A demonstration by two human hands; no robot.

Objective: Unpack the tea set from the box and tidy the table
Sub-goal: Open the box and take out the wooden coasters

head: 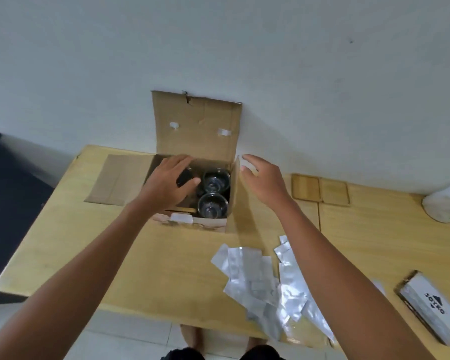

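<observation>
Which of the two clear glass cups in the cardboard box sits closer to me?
The nearer clear glass cup, by the box's front wall; the other cup sits behind it.

One piece of writing can be read: the word "JOYKO" in dark capital letters, with a dark triangular mark above it, on the white top face of a flat rectangular box with dark edges [429, 306] lying near the right end of the pale wooden table [146, 255]. The brown cardboard box [195, 126] with its raised flap carries no legible print.
</observation>
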